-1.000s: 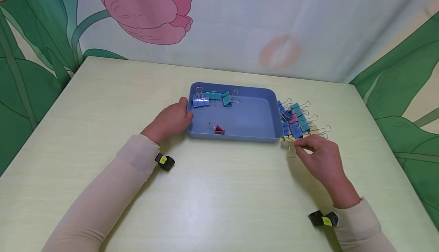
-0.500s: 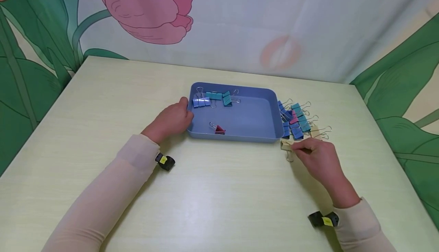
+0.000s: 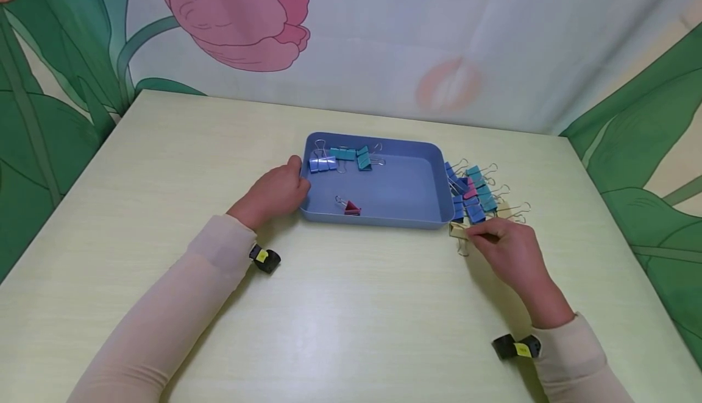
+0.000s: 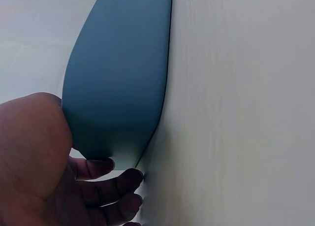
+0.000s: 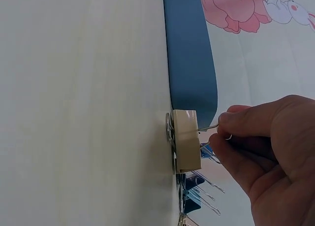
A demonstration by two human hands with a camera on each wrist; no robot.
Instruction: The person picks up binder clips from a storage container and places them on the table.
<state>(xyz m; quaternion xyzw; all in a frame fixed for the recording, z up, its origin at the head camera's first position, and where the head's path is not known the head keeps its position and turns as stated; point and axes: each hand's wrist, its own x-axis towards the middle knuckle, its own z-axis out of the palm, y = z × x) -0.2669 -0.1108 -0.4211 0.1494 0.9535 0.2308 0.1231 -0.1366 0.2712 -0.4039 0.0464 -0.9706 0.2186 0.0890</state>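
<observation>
My left hand (image 3: 276,189) grips the left wall of a shallow blue tray (image 3: 378,221), thumb at the rim; in the left wrist view its fingers curl by the tray's end wall (image 4: 118,78). A yellow binder clip (image 3: 457,230) is at the tray's near right corner. My right hand (image 3: 510,250) pinches one wire handle of that clip between thumb and finger, as the right wrist view shows the clip body (image 5: 187,140) close to the table. Inside the tray lie a shiny blue clip (image 3: 322,164), two teal clips (image 3: 364,158) and a red clip (image 3: 352,208).
Against the tray's right side lies a pile of binder clips, with blue (image 3: 473,209), teal (image 3: 485,197), pink (image 3: 470,188) and yellow (image 3: 504,210) ones. The pale table (image 3: 329,317) ends at a patterned curtain (image 3: 373,37) behind.
The yellow clip in my right hand has shifted slightly toward me, away from the pile, and its body has turned. My left hand and the tray stay in place.
</observation>
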